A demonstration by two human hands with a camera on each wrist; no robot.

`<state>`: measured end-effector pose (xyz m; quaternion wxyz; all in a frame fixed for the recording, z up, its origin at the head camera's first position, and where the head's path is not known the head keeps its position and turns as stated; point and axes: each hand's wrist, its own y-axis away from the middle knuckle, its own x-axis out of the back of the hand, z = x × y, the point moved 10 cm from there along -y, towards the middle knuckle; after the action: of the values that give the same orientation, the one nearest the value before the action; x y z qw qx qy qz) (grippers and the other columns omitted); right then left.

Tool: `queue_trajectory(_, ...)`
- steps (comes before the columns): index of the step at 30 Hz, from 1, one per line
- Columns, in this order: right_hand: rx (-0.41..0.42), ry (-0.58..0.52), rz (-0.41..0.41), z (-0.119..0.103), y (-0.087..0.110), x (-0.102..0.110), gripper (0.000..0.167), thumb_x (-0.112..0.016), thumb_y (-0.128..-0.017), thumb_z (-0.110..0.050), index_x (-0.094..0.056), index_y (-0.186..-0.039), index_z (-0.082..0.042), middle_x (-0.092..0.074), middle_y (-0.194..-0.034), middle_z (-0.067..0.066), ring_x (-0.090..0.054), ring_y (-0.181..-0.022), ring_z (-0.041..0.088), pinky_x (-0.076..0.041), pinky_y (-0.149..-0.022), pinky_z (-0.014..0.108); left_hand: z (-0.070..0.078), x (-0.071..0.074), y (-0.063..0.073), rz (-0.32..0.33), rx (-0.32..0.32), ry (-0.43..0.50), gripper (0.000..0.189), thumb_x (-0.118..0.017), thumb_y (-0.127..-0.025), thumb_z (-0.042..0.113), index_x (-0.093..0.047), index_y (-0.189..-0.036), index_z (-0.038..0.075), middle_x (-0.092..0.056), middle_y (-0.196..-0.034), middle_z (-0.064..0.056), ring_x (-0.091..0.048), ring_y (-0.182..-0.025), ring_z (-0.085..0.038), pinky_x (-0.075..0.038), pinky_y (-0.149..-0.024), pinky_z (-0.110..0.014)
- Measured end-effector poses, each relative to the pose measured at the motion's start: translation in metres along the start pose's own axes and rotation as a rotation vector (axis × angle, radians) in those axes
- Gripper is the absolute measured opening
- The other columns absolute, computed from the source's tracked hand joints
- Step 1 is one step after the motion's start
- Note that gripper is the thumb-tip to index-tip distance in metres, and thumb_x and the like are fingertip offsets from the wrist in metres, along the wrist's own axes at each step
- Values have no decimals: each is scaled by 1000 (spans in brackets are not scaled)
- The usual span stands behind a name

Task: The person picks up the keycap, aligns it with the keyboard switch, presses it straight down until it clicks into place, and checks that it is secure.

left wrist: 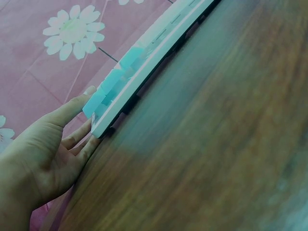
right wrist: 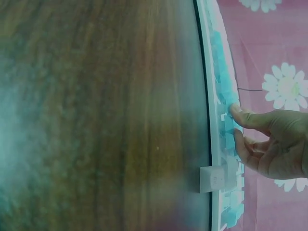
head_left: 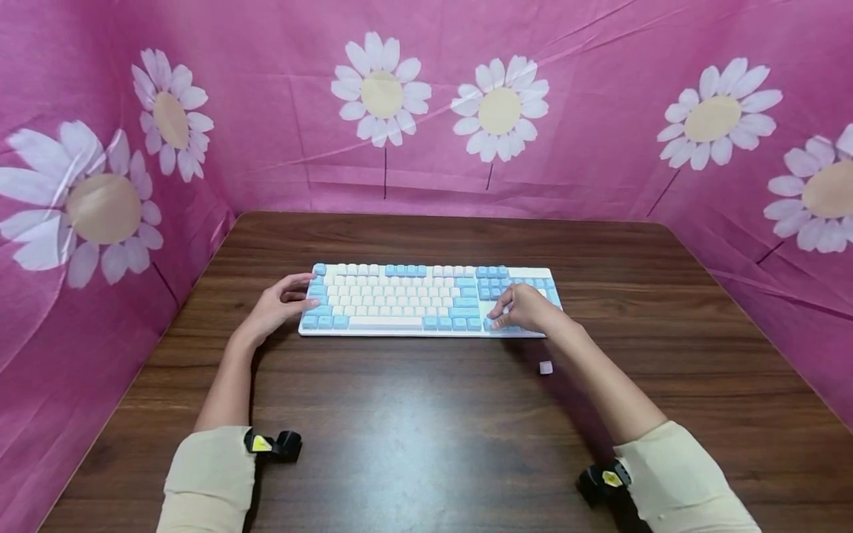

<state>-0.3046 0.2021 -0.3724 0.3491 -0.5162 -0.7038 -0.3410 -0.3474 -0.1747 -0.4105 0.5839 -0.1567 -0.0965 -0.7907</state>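
Note:
A white and light-blue keyboard [head_left: 386, 323] lies flat on the table. At its left end my left hand [head_left: 272, 311] grips the edge. The thumb [left wrist: 77, 106] lies over the blue corner keys and the other fingers are against the side. My right hand [head_left: 526, 307] is over the right part of the keyboard, at the arrow keys. Its thumb and index finger pinch a blue keycap [right wrist: 229, 126], the other fingers curled behind. A loose pale keycap [head_left: 546, 368] with a printed mark lies on the table in front of the keyboard, below the right hand.
The dark wood-grain table [head_left: 400, 444] extends around the keyboard. A pink cloth [head_left: 433, 174] printed with white daisies hangs behind the table and along both sides. Black cameras are strapped to both sleeves.

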Motion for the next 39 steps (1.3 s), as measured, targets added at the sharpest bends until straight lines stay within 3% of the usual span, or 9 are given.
queue_trajectory(5, -16, -12, -13, 0, -1, -1, 14, -81, -68, -9, -73, -77, -3, -67, -92, 12, -54, -91, 24, -43, -77, 37, -1, 1, 0, -2, 2, 1, 60, -66, -87, 22, -39, -138, 6, -37, -137, -17, -41, -115, -35, -37, -89, -40)
queue_trajectory(13, -41, -13, -52, 1, -2, -6, 14, -81, -67, -7, -72, -77, -2, -68, -86, 9, -47, -63, 13, -41, -57, 26, -9, 0, 1, 2, 8, -17, 59, -67, -86, 25, -41, -136, 7, -38, -136, -16, -43, -113, -33, -41, -83, -32)
queue_trajectory(16, -29, 13, -58, 0, -4, -8, 11, -80, -68, -5, -72, -74, -1, -67, -81, 7, -48, -63, 13, -41, -59, 27, -1, -2, 6, -2, 10, 2, 58, -66, -87, 21, -40, -136, 4, -37, -136, -18, -42, -114, -35, -40, -83, -32)
queue_trajectory(21, -19, 45, -72, 3, -3, -10, 7, -78, -70, -5, -72, -72, -4, -67, -82, 6, -51, -73, 17, -42, -67, 32, 10, -7, 8, -15, 18, 27, 56, -64, -87, 12, -38, -136, 0, -35, -137, -23, -40, -115, -39, -39, -84, -34)
queue_trajectory(26, -14, 47, -68, 5, -3, -9, 7, -78, -71, -9, -73, -74, -7, -67, -89, 8, -54, -88, 23, -42, -78, 38, -7, -4, 0, -5, 3, 13, 59, -67, -86, 21, -41, -137, 6, -37, -137, -17, -42, -115, -35, -41, -84, -32)
queue_trajectory(29, 14, 38, -61, 5, -2, -8, 8, -78, -72, -12, -73, -77, -8, -66, -96, 12, -53, -101, 31, -39, -86, 44, -8, -2, -1, 5, -3, -3, 59, -68, -85, 24, -42, -136, 8, -38, -136, -15, -43, -114, -34, -41, -85, -35)
queue_trajectory(33, 60, 26, -49, 5, 1, -7, 9, -76, -75, -15, -73, -81, -9, -65, -102, 15, -40, -119, 39, -34, -93, 49, -7, 0, -1, 13, -10, -17, 59, -68, -85, 25, -43, -135, 8, -38, -136, -15, -44, -113, -34, -40, -85, -38)
queue_trajectory(36, 87, 42, -28, 4, 4, -5, 9, -75, -76, -17, -73, -82, -11, -63, -106, 17, -34, -123, 41, -34, -92, 50, -5, 0, -1, 12, -13, -16, 59, -68, -85, 25, -43, -135, 7, -38, -136, -16, -44, -114, -34, -41, -86, -37)
queue_trajectory(39, 112, 63, -5, 1, 7, -2, 8, -75, -77, -16, -73, -83, -12, -61, -109, 18, -46, -110, 38, -39, -84, 48, -2, 0, -1, 5, -5, -8, 58, -67, -86, 23, -42, -136, 6, -38, -136, -17, -43, -114, -34, -41, -85, -35)
